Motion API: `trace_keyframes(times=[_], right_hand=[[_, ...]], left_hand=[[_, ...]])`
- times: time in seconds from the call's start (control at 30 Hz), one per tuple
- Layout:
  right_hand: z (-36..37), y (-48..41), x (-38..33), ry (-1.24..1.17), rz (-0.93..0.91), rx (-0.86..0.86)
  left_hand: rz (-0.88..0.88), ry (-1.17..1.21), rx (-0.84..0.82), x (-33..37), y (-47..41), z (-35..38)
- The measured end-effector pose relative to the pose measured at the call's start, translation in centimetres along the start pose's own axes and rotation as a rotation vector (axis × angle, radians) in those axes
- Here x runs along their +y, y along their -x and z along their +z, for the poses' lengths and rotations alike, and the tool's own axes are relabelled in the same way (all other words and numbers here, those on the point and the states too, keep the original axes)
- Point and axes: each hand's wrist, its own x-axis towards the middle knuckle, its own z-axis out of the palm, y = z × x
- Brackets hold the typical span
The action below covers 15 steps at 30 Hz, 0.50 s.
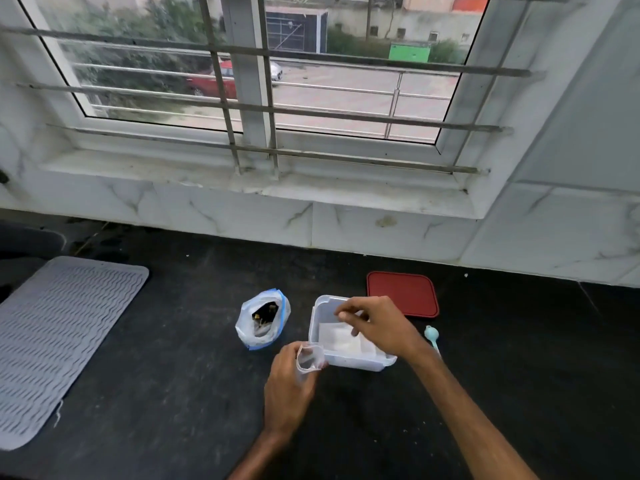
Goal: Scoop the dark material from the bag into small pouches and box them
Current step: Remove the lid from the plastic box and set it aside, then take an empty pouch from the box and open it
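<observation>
1. Table (180, 358): black top, set under a barred window (249, 81).
2. Bag (246, 329): clear plastic with a blue-edged mouth, standing open just left of the box. The dark material (265, 311) shows inside through the mouth.
3. Box (356, 362): clear plastic, uncovered, near the middle of the table. White flat pieces (337, 336) lie on its floor; what they are cannot be told.
4. Left hand (289, 389): the grip is closed round a small pouch (310, 356), clear, mouth upward and held open. The pouch is just off the box's near-left corner, between bag and box.
5. Right hand (379, 329): held over the box, fingers curled downward, thumb and forefinger close together. Cannot tell whether this grip has hold of anything.
6. Lid (403, 294): red, lying flat on the table behind the box, to its right.
7. Spoon (432, 333): light blue, lying just right of the box, handle partly hidden behind the right forearm.
8. Mat (59, 344): grey, ribbed, at far left, well apart from the bag.
</observation>
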Motion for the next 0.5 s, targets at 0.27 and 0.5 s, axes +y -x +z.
trace_keyframes(times=[0.27, 0.5], right_hand=[[-2.8, 1.5, 11.6, 0.010, 0.376, 0.487], [-2.9, 3.5, 18.6, 0.236, 0.695, 0.406]], left_hand=[[-0.122, -0.039, 0.005, -1.3, 2.0, 3.2], [-0.224, -0.081, 0.007, -0.4, 2.2, 4.7]])
